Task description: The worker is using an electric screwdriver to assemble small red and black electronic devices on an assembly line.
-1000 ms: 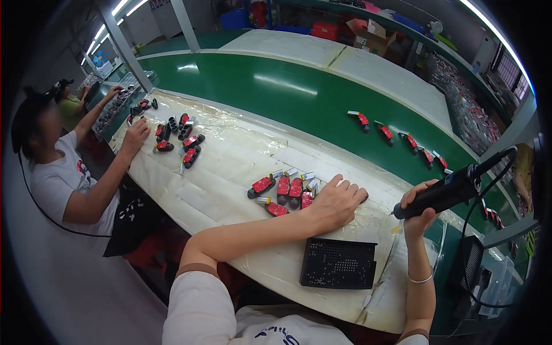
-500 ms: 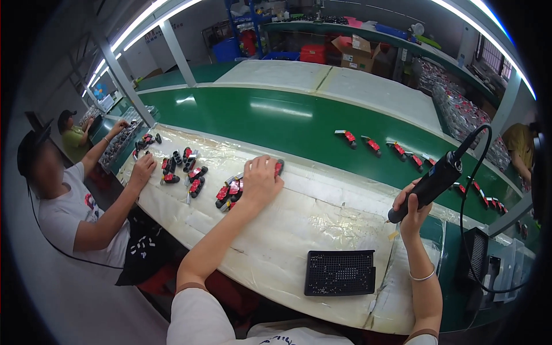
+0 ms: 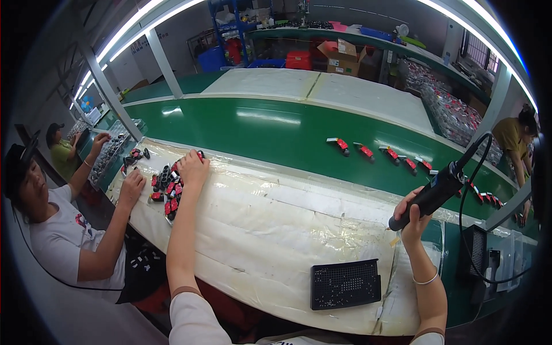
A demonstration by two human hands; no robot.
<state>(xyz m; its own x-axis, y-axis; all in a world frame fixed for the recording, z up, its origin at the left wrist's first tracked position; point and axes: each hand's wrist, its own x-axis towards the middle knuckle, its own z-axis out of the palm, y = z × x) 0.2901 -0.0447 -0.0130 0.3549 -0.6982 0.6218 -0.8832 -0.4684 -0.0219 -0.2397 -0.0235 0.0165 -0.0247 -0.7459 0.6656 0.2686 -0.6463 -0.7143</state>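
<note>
My left hand (image 3: 194,168) is at the far left of the white-covered table, its fingers curled down over a small red-and-black part (image 3: 200,154) that peeks out past them. Against its left side lies a pile of similar red-and-black parts (image 3: 171,192), some with silvery ends. My right hand (image 3: 411,217) is wrapped round a black electric screwdriver (image 3: 435,192), held tilted above the table's right side with its tip down to the left. A cable runs from its upper end. Below and left of that hand sits a black tray (image 3: 345,283) with small screws in its perforated grid.
A co-worker (image 3: 77,230) sits at the left, one hand (image 3: 133,185) beside the pile. Beyond the table runs a green conveyor belt (image 3: 253,123) carrying several red parts (image 3: 364,150). A metal post (image 3: 102,80) stands at the left. Black and clear bins (image 3: 474,253) are at the right.
My left hand has moved left along the table, and the nearer parts have gone with it, bunching against the others by the co-worker. My right hand still holds the screwdriver in nearly the same place.
</note>
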